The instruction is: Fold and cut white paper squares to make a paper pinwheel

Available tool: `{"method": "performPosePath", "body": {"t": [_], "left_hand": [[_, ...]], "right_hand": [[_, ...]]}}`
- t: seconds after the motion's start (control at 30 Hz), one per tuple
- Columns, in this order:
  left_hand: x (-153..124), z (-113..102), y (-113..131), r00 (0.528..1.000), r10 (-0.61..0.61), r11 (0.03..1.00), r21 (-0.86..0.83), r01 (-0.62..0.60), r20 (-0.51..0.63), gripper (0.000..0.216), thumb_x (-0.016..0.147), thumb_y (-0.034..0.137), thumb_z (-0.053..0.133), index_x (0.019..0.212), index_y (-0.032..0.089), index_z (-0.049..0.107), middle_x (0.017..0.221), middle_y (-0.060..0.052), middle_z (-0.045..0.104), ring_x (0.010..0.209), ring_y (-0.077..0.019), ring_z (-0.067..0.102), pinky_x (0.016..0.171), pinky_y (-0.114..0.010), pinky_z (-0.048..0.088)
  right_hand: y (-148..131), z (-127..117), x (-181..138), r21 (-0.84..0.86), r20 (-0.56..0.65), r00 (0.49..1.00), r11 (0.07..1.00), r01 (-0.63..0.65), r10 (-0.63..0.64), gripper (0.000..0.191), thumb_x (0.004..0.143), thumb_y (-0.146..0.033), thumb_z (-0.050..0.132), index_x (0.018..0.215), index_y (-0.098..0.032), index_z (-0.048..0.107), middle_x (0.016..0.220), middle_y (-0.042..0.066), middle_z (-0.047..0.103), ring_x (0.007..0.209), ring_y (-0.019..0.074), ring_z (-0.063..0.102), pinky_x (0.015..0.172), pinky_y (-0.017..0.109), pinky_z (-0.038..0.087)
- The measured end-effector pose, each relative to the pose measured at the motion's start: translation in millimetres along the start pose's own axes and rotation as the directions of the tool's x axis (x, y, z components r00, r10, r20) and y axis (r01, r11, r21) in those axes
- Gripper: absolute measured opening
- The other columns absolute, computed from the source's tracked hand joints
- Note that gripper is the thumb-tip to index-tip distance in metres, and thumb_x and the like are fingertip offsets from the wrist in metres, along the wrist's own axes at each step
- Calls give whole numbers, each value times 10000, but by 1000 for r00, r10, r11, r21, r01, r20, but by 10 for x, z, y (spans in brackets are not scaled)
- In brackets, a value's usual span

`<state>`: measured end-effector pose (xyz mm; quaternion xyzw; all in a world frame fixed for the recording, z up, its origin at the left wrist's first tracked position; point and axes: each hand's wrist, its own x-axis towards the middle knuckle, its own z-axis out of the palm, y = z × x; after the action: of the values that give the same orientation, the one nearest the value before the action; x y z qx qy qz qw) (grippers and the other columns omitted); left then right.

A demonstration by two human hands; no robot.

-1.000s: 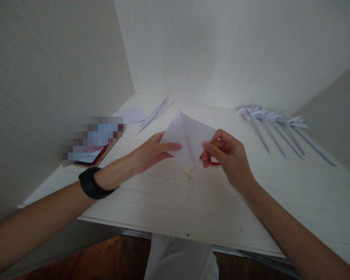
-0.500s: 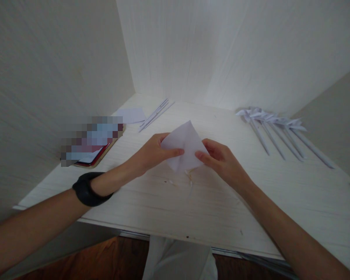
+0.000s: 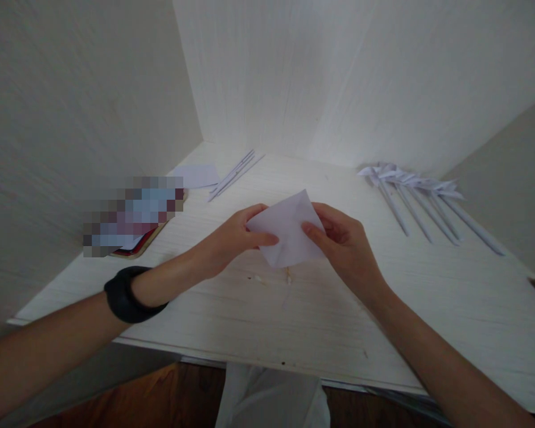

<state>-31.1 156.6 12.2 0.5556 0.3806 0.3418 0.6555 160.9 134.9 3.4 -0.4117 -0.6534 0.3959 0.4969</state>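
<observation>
A white square sheet of paper [image 3: 289, 229] is held up over the table, one corner pointing away from me. My left hand [image 3: 245, 232] grips its left side, thumb on top and fingers underneath. On the opposite side, my right hand [image 3: 339, 232] pinches the paper with the thumb pressed on its face and the fingers behind. Small scraps [image 3: 288, 276] lie on the table just below the paper's near corner. A black band [image 3: 131, 295] is around my left wrist.
Several paper pinwheels [image 3: 410, 178] on rolled sticks lie at the back right. Thin paper sticks [image 3: 236, 175] and a white sheet [image 3: 198, 175] lie at the back left, near a blurred-out phone-like object [image 3: 138, 217]. Walls enclose the white table [image 3: 214, 321].
The paper has turned clockwise and tilted between my hands. My right thumb has moved up and further onto its face. The view has shifted slightly.
</observation>
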Motion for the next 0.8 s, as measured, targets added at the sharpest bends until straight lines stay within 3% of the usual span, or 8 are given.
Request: {"method": "performPosePath", "body": {"t": [0.2, 0.4, 0.5, 0.6, 0.8], "left_hand": [[32, -16, -60, 993, -18, 966, -255, 48, 121, 268, 780, 181, 653, 1046, 155, 665, 1116, -69, 686, 992, -182, 624, 908, -305, 471], [45, -5, -65, 981, -94, 977, -173, 124, 172, 202, 790, 231, 663, 970, 151, 707, 1001, -61, 729, 927, -174, 650, 934, -326, 458], [29, 0, -50, 982, -119, 985, -110, 136, 149, 175, 773, 247, 683, 908, 142, 724, 931, -61, 738, 883, -171, 651, 889, -314, 473], [16, -16, -42, 986, -95, 990, -91, 108, 136, 161, 771, 261, 685, 883, 155, 735, 886, -52, 738, 853, -163, 647, 835, -292, 481], [32, -62, -33, 986, -83, 988, -118, 101, 146, 114, 777, 242, 678, 851, 182, 740, 817, -25, 735, 775, -133, 638, 781, -263, 480]], "right_hand": [[8, -32, -53, -134, -106, 991, 989, 67, -82, 315, 878, -236, 583, 1184, -295, 626, 1197, 5, 647, 999, 219, 641, 725, 319, 554], [-92, -37, -97, -369, -124, 964, 913, 176, -236, 329, 903, -202, 551, 1208, -301, 623, 1217, -28, 641, 1022, 203, 641, 772, 309, 556], [-162, -39, -113, -492, 11, 926, 804, 334, -378, 386, 918, -124, 491, 1240, -308, 598, 1237, -37, 625, 1074, 180, 621, 906, 321, 518], [-200, -50, -114, -527, 217, 847, 672, 520, -486, 427, 913, -45, 433, 1258, -244, 589, 1300, 20, 580, 1173, 169, 558, 997, 333, 462], [-139, -121, -57, -588, 356, 773, 517, 622, -524, 422, 908, -31, 426, 1270, -184, 579, 1331, 98, 546, 1217, 194, 522, 1017, 367, 454]]}}
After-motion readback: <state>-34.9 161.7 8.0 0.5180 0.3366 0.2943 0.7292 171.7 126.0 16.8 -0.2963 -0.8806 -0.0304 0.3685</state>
